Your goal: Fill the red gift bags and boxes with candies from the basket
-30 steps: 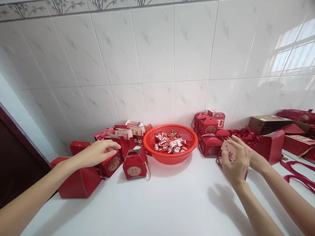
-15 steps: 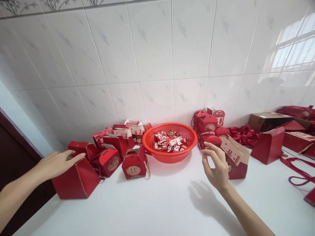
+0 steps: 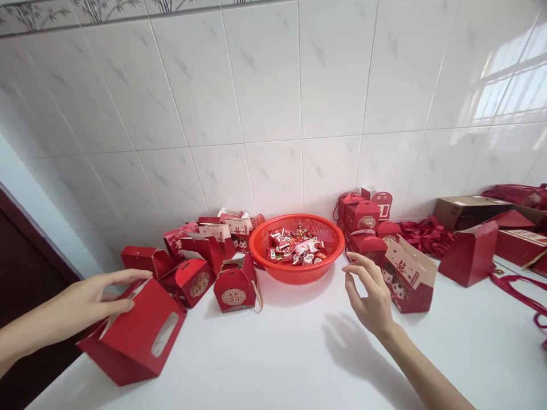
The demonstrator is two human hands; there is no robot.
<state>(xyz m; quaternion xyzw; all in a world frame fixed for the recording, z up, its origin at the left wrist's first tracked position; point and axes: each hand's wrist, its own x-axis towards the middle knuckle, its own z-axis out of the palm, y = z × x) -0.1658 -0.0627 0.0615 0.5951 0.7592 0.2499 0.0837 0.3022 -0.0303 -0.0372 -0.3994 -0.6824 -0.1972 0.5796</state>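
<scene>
At the left edge of the table, my left hand grips the top edge of a red paper gift box, thumb on the near side and fingers over the top. The box is tilted, and an oval cutout shows on its side. My right hand hovers over the table with loosely curled fingers apart, holding nothing. Just beyond it stands a red and cream gift box with a cartoon print. Between the hands, farther back, an orange-red plastic basket holds wrapped candies.
Several red gift boxes crowd the left back, with a small rope-handled box in front. More boxes are stacked right of the basket. Red ribbons, a plain red box and a cardboard box lie farther right. A tiled wall stands behind.
My left hand has taken hold of the red gift box, turned and tilted it, and brought it nearer to me. My right hand has shifted slightly left.
</scene>
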